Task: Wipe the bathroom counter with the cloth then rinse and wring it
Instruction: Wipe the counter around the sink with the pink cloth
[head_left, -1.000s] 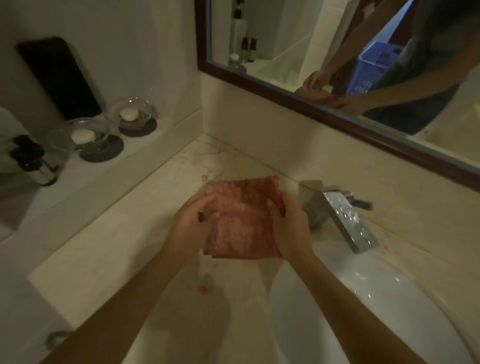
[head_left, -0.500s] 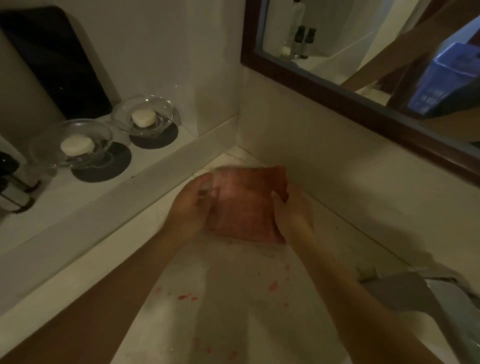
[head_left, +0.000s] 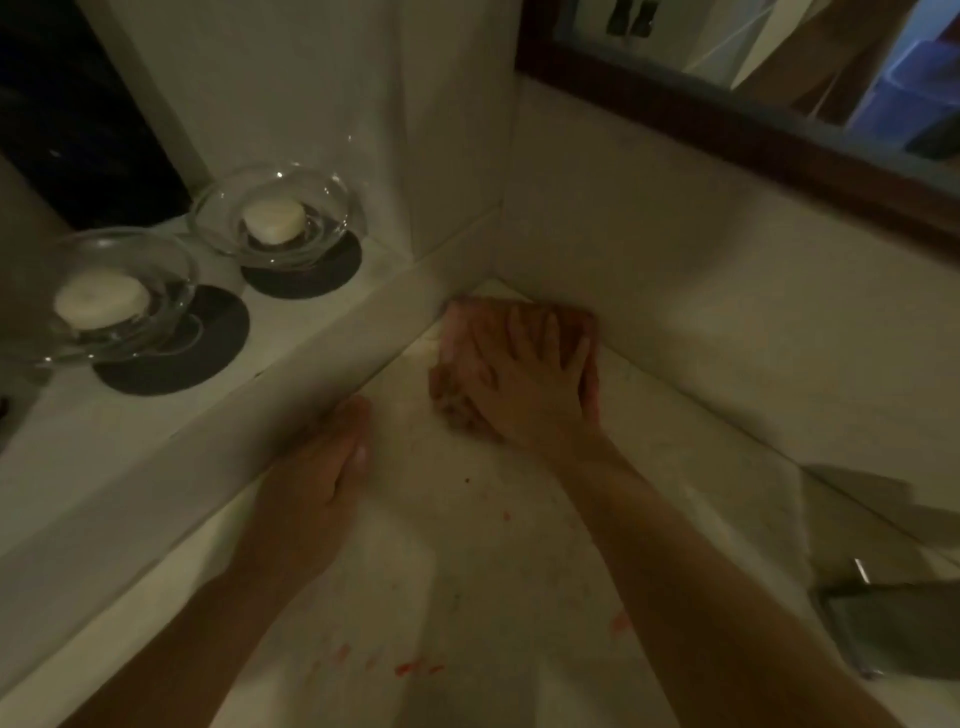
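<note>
A folded reddish-brown cloth (head_left: 452, 343) lies flat on the pale marble counter (head_left: 467, 561), pushed into the back corner where the two walls meet. My right hand (head_left: 524, 374) presses down on it with the fingers spread, covering most of it. My left hand (head_left: 322, 467) rests on the counter against the raised ledge, fingers together, holding nothing. Small red spots (head_left: 415, 669) dot the counter near me.
On the raised ledge (head_left: 291, 358) to the left stand two glass dishes with white soap, one (head_left: 270, 218) further back and one (head_left: 104, 299) nearer, each on a dark coaster. A metal faucet (head_left: 893, 629) juts in at right. A dark-framed mirror (head_left: 727, 119) hangs above the backsplash.
Both hands held the cloth before. Now my left hand has let go and dropped to the counter by the ledge, while my right hand has pushed the cloth flat into the corner.
</note>
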